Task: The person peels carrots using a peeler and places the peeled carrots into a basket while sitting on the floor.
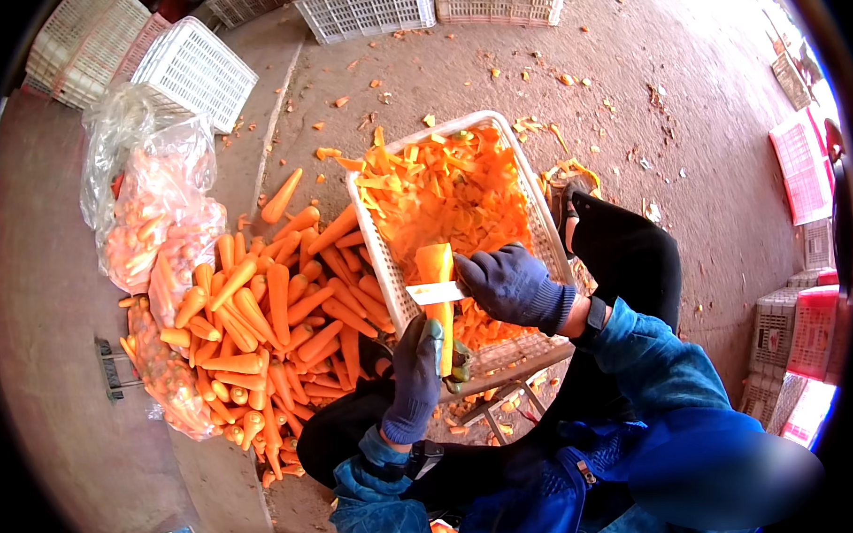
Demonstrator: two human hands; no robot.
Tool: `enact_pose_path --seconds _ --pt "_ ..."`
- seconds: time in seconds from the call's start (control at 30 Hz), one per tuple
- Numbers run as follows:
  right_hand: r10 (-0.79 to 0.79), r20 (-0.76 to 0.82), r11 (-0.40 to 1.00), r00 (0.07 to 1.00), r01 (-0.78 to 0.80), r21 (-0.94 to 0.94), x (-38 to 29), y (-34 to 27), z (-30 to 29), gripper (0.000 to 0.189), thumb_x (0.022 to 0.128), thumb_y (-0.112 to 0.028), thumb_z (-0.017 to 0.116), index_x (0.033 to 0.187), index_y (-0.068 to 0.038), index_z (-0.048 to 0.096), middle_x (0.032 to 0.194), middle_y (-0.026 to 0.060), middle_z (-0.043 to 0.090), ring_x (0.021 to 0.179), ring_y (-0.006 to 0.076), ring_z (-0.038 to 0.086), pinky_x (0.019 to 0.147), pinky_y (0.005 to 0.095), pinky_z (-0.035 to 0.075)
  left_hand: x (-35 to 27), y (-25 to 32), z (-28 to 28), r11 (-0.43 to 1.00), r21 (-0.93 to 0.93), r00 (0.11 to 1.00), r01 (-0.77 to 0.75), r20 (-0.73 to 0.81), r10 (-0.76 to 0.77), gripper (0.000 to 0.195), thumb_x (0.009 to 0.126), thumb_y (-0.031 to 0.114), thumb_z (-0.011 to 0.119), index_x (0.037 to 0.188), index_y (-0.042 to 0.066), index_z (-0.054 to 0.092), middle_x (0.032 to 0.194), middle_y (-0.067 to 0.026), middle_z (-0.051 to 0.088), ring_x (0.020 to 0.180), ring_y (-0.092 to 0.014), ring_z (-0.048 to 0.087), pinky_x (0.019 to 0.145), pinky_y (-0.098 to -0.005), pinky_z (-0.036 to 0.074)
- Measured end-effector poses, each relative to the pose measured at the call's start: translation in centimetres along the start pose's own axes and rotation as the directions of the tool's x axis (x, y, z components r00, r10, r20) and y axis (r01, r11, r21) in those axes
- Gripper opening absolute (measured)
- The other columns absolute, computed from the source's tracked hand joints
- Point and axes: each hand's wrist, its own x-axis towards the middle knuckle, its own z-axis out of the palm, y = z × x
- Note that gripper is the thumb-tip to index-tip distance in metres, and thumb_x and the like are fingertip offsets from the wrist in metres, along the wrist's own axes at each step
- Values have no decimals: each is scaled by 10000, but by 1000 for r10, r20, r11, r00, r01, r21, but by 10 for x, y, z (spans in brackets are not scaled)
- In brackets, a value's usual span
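A large carrot (437, 264) is held upright over the near part of a white plastic crate (376, 243). My left hand (419, 372), in a dark glove with greenish fingertips, grips its lower end. My right hand (515, 284), gloved in dark blue, is closed around the handle of a knife or peeler, mostly hidden by the fingers. Its flat white blade (436, 293) lies across the middle of the carrot. Below the hands, orange carrot peelings (452, 188) fill the crate, some hanging over its far left corner.
Left of the crate lies a heap of carrots (280, 307), beside clear plastic bags of carrots (161, 233). White crates (194, 70) stand at the upper left, with more (368, 11) along the top. Pink crates (803, 162) line the right. Scraps litter the concrete floor (603, 84).
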Motion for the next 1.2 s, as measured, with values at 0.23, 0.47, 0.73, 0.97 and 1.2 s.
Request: enact_pose_path --seconds 0.23,0.47,0.73,0.97,1.2 --pt "263 -55 880 963 -263 -395 1 41 31 231 911 -224 495 1069 -57 510 665 38 502 544 204 537 500 344 407 -4 -35 -13 952 -184 966 246 124 -226 425 971 328 453 1103 -66 545 799 -60 583 726 -138 540 645 -268 429" --pt "327 -61 910 943 -297 291 12 46 -8 275 879 -164 542 1127 -48 515 737 150 603 615 312 601 530 415 452 0 10 -13 771 -430 865 471 394 -309 618 980 497 316 1174 -61 498 618 -27 515 422 -83 454 368 -207 353" --pt "71 -94 994 993 -62 95 6 21 -16 313 887 -218 521 1145 -46 480 752 60 565 615 226 604 531 362 453 -1 5 -11 553 -522 760 649 477 -441 578 976 468 371 1168 -62 498 606 -10 516 390 -72 424 353 -175 331" --pt "310 -34 938 950 -300 172 -11 87 24 136 908 -148 452 888 -37 527 582 89 547 470 206 535 428 335 404 3 12 -10 755 -470 804 458 580 -127 568 954 419 457 1193 -96 471 641 -55 552 419 -120 477 387 -233 397" --pt "267 363 84 893 -396 914 12 2 -25 224 923 -157 524 1085 -18 593 667 0 554 552 71 541 492 226 429 -17 15 -18 949 -309 986 -63 128 107 380 917 105 550 1251 -41 439 938 -112 603 764 -141 612 631 -268 529"
